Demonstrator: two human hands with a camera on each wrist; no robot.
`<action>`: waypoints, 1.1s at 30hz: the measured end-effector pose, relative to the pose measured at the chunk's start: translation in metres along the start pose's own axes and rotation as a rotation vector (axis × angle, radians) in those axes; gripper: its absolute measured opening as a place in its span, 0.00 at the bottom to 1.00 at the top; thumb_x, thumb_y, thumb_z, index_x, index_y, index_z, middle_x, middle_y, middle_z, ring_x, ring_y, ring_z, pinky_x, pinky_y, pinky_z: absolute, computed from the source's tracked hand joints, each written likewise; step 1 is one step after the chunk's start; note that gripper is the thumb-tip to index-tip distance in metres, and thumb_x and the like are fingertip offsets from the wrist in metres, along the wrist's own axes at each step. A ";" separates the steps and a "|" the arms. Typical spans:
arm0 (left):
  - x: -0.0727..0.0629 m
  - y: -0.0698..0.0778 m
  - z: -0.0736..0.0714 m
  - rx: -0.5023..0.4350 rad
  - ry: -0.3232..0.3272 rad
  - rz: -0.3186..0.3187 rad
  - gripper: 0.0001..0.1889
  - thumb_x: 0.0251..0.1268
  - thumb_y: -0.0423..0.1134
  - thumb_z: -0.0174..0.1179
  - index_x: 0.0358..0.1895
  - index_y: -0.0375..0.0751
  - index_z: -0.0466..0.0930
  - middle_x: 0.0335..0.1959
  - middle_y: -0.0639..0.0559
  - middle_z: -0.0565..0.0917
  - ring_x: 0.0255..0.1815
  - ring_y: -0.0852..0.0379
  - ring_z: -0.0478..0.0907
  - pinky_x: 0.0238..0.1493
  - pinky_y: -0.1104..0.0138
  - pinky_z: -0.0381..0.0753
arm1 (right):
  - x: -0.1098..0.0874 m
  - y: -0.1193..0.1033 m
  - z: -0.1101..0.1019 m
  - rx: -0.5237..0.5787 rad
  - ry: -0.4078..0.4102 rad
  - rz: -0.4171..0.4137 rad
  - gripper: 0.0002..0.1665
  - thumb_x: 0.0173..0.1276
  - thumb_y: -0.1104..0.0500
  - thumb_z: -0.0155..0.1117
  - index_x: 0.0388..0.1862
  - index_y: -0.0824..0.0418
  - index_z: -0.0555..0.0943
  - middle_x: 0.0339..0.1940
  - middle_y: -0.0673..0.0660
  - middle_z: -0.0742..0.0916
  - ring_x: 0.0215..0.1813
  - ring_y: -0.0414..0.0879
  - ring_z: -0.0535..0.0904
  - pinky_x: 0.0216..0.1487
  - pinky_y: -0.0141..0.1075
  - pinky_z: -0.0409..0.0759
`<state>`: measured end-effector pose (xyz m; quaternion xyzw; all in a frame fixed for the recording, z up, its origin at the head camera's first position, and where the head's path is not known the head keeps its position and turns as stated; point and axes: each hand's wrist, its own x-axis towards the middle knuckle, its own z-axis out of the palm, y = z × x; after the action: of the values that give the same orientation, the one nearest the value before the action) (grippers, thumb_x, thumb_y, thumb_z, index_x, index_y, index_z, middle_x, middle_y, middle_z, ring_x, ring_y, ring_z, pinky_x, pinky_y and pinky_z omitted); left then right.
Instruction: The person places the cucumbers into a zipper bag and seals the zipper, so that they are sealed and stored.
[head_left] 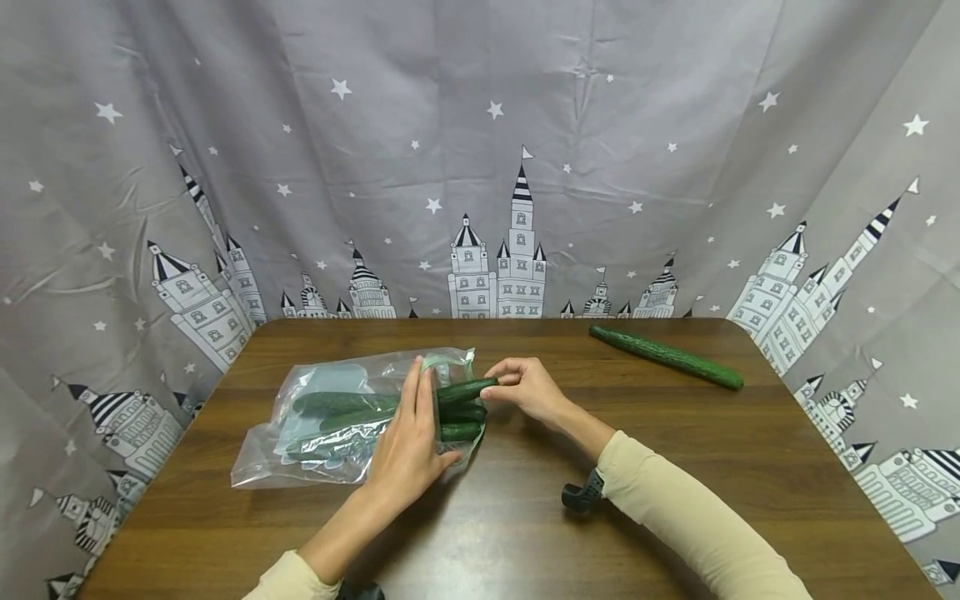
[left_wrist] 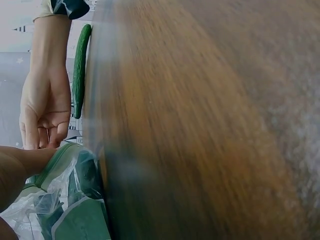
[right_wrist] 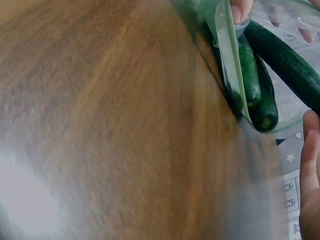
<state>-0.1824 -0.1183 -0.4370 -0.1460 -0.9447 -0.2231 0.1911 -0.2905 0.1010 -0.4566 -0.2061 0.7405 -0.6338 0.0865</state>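
Note:
A clear zip bag (head_left: pixel 262 450) with a green-edged mouth lies on its side, mouth facing right, with several cucumbers inside. My left hand (head_left: pixel 405 450) holds the bag near its mouth, the longer fingers stretched across the upper side and the thumb at the near rim. My right hand (head_left: pixel 528 387) pinches the end of one cucumber (head_left: pixel 467 390) between thumb and fingers. That cucumber (right_wrist: pixel 285 62) slants out of the mouth, its other part inside the bag. Two cucumber ends (right_wrist: pixel 265 112) show beside it in the right wrist view.
Another cucumber (head_left: pixel 667 357) lies apart on the wooden table (head_left: pixel 525 533), at the far right near the back edge. A grey curtain (head_left: pixel 480 108) printed with castles and stars hangs behind the table and along both sides. Dark bands are on both wrists.

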 end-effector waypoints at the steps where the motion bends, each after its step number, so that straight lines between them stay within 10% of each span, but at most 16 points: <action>1: 0.000 0.000 0.000 -0.003 -0.001 0.000 0.76 0.28 0.44 0.91 0.82 0.32 0.45 0.84 0.42 0.44 0.57 0.29 0.78 0.42 0.41 0.86 | 0.000 0.000 -0.001 -0.036 0.001 -0.014 0.13 0.62 0.68 0.78 0.45 0.71 0.87 0.32 0.59 0.91 0.34 0.43 0.86 0.38 0.31 0.84; 15: 0.000 -0.001 0.001 -0.019 -0.011 0.010 0.76 0.29 0.42 0.91 0.83 0.33 0.44 0.85 0.42 0.44 0.59 0.29 0.76 0.47 0.42 0.86 | 0.005 0.000 0.011 -0.069 -0.235 -0.063 0.16 0.71 0.70 0.68 0.55 0.76 0.83 0.46 0.65 0.90 0.47 0.50 0.89 0.51 0.39 0.86; 25: 0.000 0.000 0.002 -0.009 -0.003 0.017 0.75 0.29 0.44 0.91 0.82 0.31 0.45 0.84 0.39 0.46 0.59 0.29 0.76 0.45 0.42 0.86 | 0.011 -0.003 0.030 -0.338 -0.169 -0.172 0.11 0.63 0.62 0.79 0.45 0.61 0.92 0.39 0.50 0.92 0.37 0.34 0.84 0.38 0.30 0.84; 33: -0.002 -0.003 0.002 -0.025 0.006 0.009 0.76 0.28 0.44 0.91 0.82 0.32 0.45 0.84 0.40 0.45 0.57 0.29 0.77 0.43 0.44 0.87 | 0.006 -0.003 0.013 -0.295 -0.189 -0.168 0.13 0.63 0.65 0.78 0.47 0.66 0.90 0.40 0.53 0.92 0.40 0.39 0.87 0.43 0.34 0.86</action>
<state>-0.1824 -0.1197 -0.4406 -0.1521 -0.9406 -0.2345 0.1929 -0.2900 0.0860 -0.4548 -0.3362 0.7941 -0.5013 0.0714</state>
